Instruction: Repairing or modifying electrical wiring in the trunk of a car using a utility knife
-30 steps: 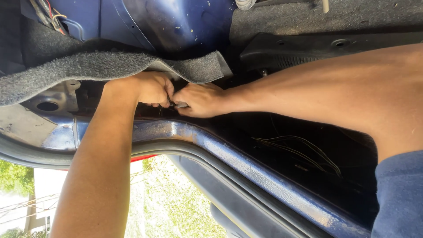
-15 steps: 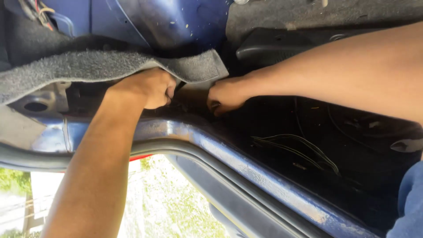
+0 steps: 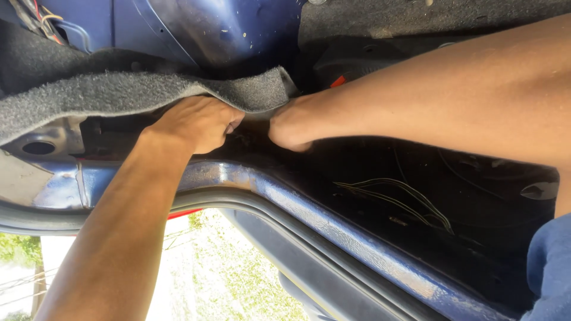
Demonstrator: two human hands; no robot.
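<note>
Both fists had slid deeper under the grey carpet flap (image 3: 148, 95) — left hand (image 3: 193, 122) clenched, right hand (image 3: 291, 126) clenched too, whatever they gripped hidden — digging further into that blue car body (image 3: 309, 208).

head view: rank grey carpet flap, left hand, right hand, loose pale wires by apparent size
1. grey carpet flap, by far the largest.
2. left hand and right hand: look alike, no ranking; right is partly under the flap.
3. loose pale wires, thinnest.

Fuzzy grey carpet (image 3: 119, 95), matt and rough, glossy blue painted metal sill (image 3: 333, 226)
</note>
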